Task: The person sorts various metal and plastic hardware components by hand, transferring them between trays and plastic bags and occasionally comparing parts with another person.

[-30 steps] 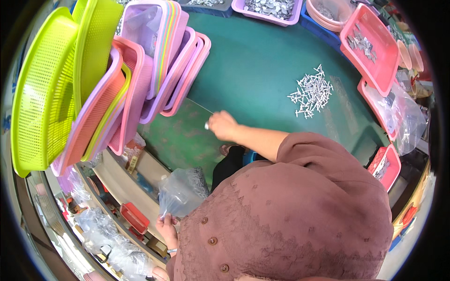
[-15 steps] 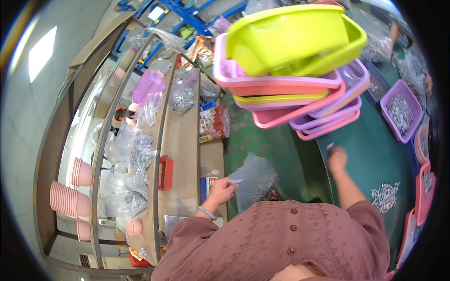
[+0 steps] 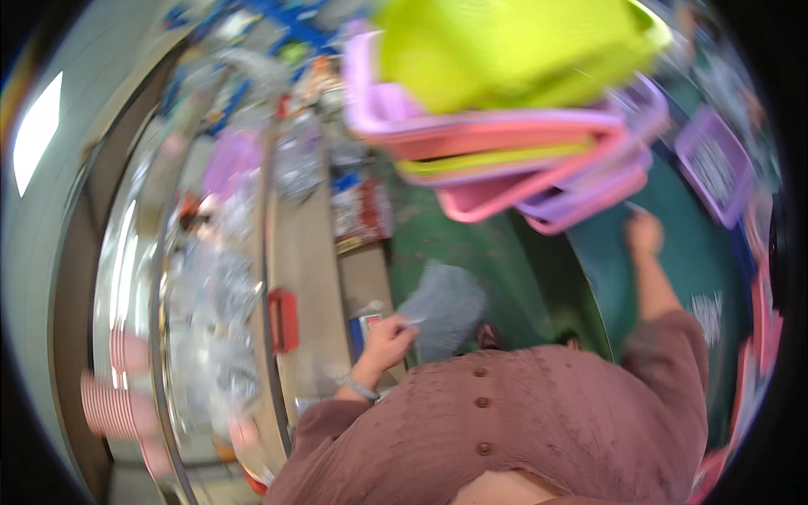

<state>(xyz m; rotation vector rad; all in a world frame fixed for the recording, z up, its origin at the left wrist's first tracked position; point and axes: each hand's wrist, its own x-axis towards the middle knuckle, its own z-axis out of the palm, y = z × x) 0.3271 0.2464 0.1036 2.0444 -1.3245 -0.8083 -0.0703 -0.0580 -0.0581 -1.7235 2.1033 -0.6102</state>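
In my left hand the gathered top of a clear plastic bag is pinched. The bag hangs over the green floor, its contents blurred. My right hand reaches out over the green tabletop, fingers closed and a small pale bit at their tips, too blurred to name. Just beyond that hand rises a stack of plastic baskets in pink, purple and yellow. Large lime-green baskets lie on top of it. A scatter of small whitish pieces lies on the table near my right sleeve.
On the left stand shelves with bagged goods, a red tray and stacked pink cups. A purple basket of grey pieces is at the table's far right, with pink trays along that edge. Another person's arm blurs at upper right.
My right hand has moved farther out and to the right over the table. My left hand still holds the bag, slightly further left. The whole view has shifted and blurred.
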